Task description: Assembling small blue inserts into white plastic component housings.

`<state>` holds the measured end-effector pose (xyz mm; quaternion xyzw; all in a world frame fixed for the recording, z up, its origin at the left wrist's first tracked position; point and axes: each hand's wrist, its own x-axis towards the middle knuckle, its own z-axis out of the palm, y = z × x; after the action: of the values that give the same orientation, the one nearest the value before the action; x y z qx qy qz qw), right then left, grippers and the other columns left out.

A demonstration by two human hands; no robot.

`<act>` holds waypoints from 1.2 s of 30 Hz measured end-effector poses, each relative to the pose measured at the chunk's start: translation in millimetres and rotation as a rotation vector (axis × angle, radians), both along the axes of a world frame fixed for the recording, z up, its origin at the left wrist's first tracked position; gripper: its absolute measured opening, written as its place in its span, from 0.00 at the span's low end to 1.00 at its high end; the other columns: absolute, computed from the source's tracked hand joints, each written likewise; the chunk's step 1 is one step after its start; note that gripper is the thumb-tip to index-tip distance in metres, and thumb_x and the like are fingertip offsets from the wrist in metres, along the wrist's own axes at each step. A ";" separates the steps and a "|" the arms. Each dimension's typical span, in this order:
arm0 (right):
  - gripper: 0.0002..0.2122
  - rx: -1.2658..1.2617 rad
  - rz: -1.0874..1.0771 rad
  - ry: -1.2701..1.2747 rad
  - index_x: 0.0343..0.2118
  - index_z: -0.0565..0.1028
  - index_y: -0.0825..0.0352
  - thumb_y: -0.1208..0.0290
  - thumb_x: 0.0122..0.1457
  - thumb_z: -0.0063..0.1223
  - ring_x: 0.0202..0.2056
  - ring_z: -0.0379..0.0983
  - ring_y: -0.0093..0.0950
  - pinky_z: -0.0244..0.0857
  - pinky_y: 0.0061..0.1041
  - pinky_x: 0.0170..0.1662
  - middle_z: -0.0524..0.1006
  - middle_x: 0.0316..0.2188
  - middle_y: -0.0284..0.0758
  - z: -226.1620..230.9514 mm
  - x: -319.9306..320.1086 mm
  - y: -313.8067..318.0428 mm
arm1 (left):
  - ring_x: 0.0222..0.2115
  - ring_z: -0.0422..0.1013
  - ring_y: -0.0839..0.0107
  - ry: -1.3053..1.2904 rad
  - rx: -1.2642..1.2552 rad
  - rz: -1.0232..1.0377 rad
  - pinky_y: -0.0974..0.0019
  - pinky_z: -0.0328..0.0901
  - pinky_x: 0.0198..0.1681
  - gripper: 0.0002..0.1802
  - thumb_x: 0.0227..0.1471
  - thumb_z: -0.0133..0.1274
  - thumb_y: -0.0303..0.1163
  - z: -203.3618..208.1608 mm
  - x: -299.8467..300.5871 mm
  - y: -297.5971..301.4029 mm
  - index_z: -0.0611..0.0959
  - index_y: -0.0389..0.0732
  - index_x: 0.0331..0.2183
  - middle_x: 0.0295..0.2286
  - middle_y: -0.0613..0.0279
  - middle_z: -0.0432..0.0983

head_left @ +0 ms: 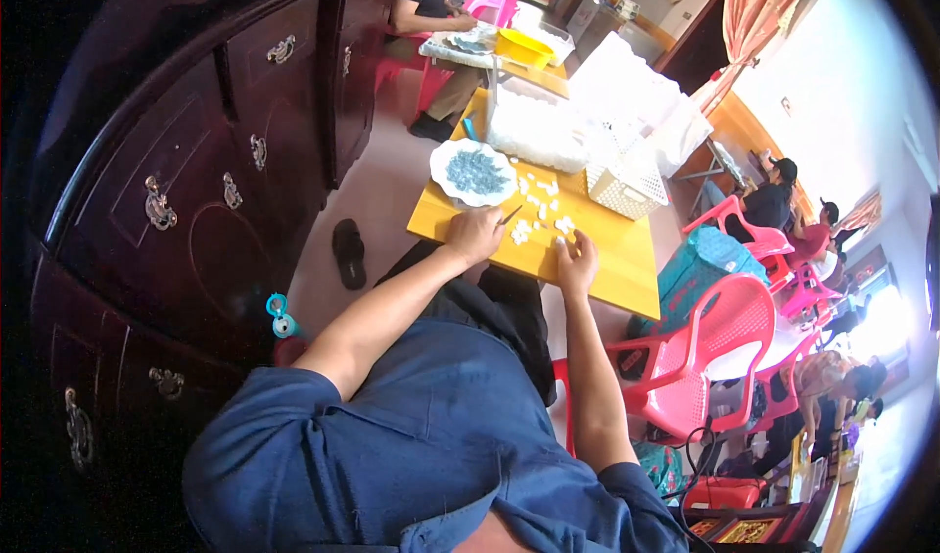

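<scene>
My left hand [475,236] is closed near the front edge of a yellow table [627,271]. A thin, dark, pointed tool [510,215] sticks out of its fingers; the exact kind is too small to make out. Just beyond that hand stands a white scalloped bowl [441,186] with many small grey-blue pieces [477,172] in it. At the table's front right my right hand [579,264] has thumb and fingers pinched on a small white piece [561,241]. Between and beyond the hands lie several small white pieces [522,231], some bunched in clusters, others scattered singly.
Behind the bowl sits a clear bin [534,134] of white pieces, beside a white perforated basket [627,189]. Dark wooden drawers [186,161] line the left. Pink chairs [710,357] and a teal bag [700,274] stand right. Across from me a person [431,9] works at another table.
</scene>
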<state>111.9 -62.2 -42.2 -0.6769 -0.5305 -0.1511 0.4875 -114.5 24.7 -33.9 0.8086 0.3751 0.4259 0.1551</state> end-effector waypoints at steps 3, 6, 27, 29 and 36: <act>0.16 -0.056 -0.015 0.143 0.44 0.78 0.71 0.71 0.53 0.64 0.36 0.76 0.35 0.70 0.31 0.42 0.79 0.34 0.43 -3.3 3.0 -4.0 | 0.30 0.76 0.48 -0.004 -0.011 -0.004 0.46 0.70 0.33 0.08 0.52 0.54 0.34 -3.8 0.1 -2.2 0.79 0.40 0.28 0.27 0.50 0.79; 0.17 -0.132 0.009 0.328 0.44 0.78 0.69 0.67 0.53 0.64 0.39 0.75 0.37 0.69 0.34 0.45 0.78 0.36 0.43 -10.0 6.0 -9.8 | 0.29 0.76 0.47 -0.026 0.011 -0.017 0.46 0.70 0.32 0.07 0.53 0.53 0.34 -1.8 -3.0 -5.1 0.79 0.41 0.28 0.27 0.50 0.79; 0.05 -0.214 0.210 -0.239 0.29 0.82 0.67 0.72 0.51 0.62 0.41 0.76 0.44 0.68 0.39 0.48 0.80 0.36 0.45 43.2 12.3 25.1 | 0.30 0.76 0.50 -0.066 0.008 -0.042 0.50 0.69 0.33 0.06 0.51 0.56 0.33 -1.8 -5.5 -4.6 0.81 0.41 0.30 0.27 0.52 0.80; 0.05 -0.254 0.212 -0.228 0.30 0.83 0.66 0.72 0.51 0.61 0.42 0.76 0.43 0.68 0.38 0.49 0.80 0.36 0.44 45.3 10.1 28.4 | 0.30 0.76 0.50 -0.060 -0.005 -0.042 0.50 0.69 0.33 0.06 0.51 0.56 0.33 -0.5 -4.9 -6.7 0.81 0.41 0.30 0.27 0.52 0.80; 0.05 -0.394 0.214 -0.430 0.28 0.85 0.63 0.70 0.50 0.59 0.37 0.78 0.42 0.70 0.38 0.47 0.81 0.29 0.44 50.9 -5.5 34.1 | 0.30 0.76 0.51 -0.026 -0.027 -0.034 0.50 0.69 0.33 0.06 0.51 0.55 0.33 -2.2 -5.8 -7.4 0.81 0.41 0.30 0.28 0.52 0.80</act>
<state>106.3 -28.0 8.7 -0.6511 -0.7087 -0.1328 0.2368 -120.3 17.3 -36.1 0.8073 0.3648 0.4285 0.1779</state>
